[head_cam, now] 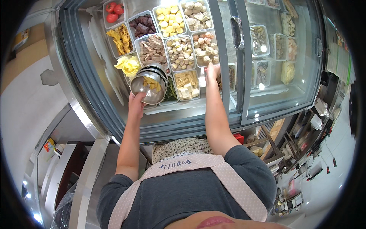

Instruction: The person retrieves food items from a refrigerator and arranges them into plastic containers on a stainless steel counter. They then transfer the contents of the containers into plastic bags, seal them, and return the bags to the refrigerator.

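My left hand [137, 103] grips a stack of metal bowls [148, 86] by the rim; the top bowl is tilted and holds a few yellow pieces [151, 83]. The stack hangs over clear plastic containers of food inside a glass-topped chest fridge. My right hand [212, 71] is at the near edge of a container of meatballs [205, 48]; its fingers are partly hidden, so its hold cannot be told. Left of it lies a container of tofu and yellow sticks [187, 86]. Beyond the bowls are containers of sliced meat [151, 50] and sliced pale pieces [180, 53].
The sliding glass door's frame [224, 86] runs just right of my right arm, with a metal handle [237, 33]. More containers [259, 40] sit under the right glass. The fridge's near rail [171, 128] passes below both forearms. Shelves with assorted items [297, 134] stand at right.
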`<state>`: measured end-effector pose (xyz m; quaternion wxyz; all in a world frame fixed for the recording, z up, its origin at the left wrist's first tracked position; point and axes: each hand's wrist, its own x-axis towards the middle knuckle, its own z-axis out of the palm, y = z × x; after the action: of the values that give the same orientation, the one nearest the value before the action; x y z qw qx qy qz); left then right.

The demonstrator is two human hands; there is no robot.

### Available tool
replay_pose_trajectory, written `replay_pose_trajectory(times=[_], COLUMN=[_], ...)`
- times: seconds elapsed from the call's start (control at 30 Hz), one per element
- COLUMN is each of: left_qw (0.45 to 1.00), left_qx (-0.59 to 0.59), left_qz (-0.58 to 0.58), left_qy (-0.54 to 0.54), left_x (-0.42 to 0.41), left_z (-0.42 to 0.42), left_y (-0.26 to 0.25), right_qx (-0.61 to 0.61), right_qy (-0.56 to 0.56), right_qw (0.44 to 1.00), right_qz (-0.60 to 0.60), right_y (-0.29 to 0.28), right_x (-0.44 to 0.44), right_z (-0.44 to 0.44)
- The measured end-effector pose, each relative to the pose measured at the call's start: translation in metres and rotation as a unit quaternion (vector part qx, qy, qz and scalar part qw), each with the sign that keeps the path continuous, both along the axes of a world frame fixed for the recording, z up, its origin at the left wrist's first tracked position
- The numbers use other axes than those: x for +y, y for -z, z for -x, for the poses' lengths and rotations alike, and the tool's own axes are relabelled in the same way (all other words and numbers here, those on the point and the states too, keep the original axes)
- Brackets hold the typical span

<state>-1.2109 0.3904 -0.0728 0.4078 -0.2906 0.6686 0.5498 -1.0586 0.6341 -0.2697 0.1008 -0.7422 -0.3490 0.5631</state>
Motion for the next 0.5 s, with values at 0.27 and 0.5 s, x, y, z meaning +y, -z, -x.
replay_pose_trajectory(times=[0.27,0.5], left_qw=[0.999,0.971], left_qx=[-0.014,0.041], left_qz=[-0.029,-0.067], left_qy=[0.009,0.225], left_x=[-0.018,0.002], left_z=[-0.013,-0.010], left_y=[-0.013,-0.043], right_qx=[-0.060,0.246], right_qy=[0.014,-0.139], right_qw=[0.996,0.959], right_qz=[0.066,-0.019], right_y=[0.022,-0.074], right_x=[-0.012,-0.069], right_z=[-0.011,-0.078])
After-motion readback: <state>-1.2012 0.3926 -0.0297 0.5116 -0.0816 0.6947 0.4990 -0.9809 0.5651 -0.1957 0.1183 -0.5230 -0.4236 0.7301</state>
